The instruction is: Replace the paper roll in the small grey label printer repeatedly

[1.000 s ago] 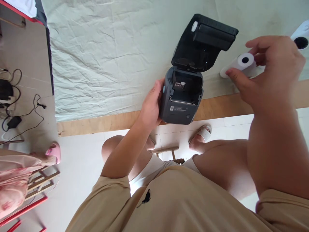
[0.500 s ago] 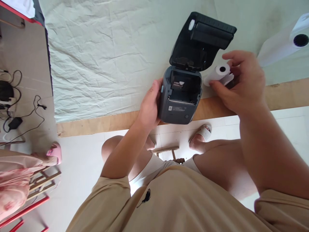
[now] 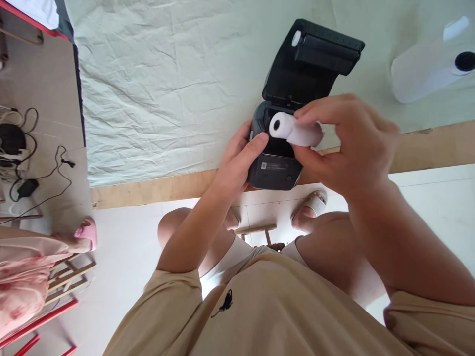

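Note:
A dark grey portable printer lies near the table's front edge, its black lid swung open away from me. My left hand grips the printer's left side, the thumb over its rim beside the compartment. Between the thumb and fingers of my right hand is a small white paper roll with a dark core. The roll is over the open compartment, its left end at the compartment's left part and its right end tilted towards my palm. The roll hides most of the compartment's inside.
A large white roll-shaped object with a dark round end lies at the right on the cloth-covered table. Cables and a black adapter lie at the left. Another person's foot in a pink slipper is at the lower left.
My right hand has lifted the small roll from beside the printer and carried it left over the compartment. My left thumb has moved onto the compartment's rim. The lid is still open.

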Demonstrator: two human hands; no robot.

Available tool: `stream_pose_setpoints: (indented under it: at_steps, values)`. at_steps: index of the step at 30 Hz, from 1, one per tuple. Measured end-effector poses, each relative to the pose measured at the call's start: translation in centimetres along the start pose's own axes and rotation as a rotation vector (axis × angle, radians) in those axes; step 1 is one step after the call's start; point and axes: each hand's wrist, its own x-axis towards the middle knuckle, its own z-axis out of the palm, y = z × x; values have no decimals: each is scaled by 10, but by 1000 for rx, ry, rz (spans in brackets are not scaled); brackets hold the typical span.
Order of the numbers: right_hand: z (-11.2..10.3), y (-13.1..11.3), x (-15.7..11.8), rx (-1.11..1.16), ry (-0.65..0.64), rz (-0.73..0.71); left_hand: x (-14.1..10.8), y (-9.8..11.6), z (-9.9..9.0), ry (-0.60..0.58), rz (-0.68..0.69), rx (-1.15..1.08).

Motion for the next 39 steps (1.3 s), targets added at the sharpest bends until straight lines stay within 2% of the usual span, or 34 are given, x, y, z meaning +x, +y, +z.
stream_pose_setpoints:
  at_steps: [4,7,11,16,21,27,30,34,37,39]
  values:
    - [5,6,-2,-55,-121,24,0,2,1,-6,-37,12]
    - [2,8,-2,-61,-77,-15,-2,3,2,4,-36,-32]
    - [-1,-2,-5,4,-17,-135,-2,3,1,-20,-15,-81]
    - [5,-13,-18,6,-49,-156,-1,0,-4,-65,4,-106]
    - [10,-14,-22,21,-18,-200,4,-6,-9,-48,27,10]
    - [10,-16,-23,11,-36,-217,8,-12,-19,-97,63,142]
    - [8,-16,-22,34,-42,-206,9,-15,-20,-90,100,116]
    - [3,-4,-19,141,55,-146,7,-16,-16,-73,69,30]
    - [0,11,-17,114,174,-123,7,-16,-15,-48,59,5]
    - [-2,19,-16,71,204,-96,6,-16,-16,-42,53,8]
